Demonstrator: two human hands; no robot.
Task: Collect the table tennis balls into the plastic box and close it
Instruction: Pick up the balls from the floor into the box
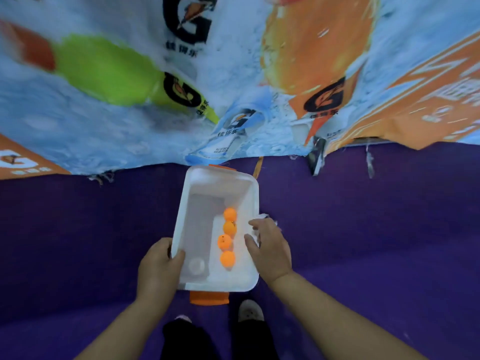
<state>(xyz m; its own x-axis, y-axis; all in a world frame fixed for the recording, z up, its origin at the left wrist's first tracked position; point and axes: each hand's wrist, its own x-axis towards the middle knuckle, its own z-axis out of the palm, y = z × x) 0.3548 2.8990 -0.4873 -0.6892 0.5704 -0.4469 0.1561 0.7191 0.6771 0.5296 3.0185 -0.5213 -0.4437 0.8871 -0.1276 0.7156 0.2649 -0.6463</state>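
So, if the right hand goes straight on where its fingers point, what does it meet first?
Probably the row of four orange table tennis balls inside the white plastic box; the right hand points over its right rim, though depth is unclear.

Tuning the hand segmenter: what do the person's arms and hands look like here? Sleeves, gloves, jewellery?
The left hand and right hand are bare, with no gloves. The left forearm and right forearm are uncovered down to the frame edge, with no sleeve in view. No watch, band or ring shows, but the frame is soft, so a thin ring could be missed.
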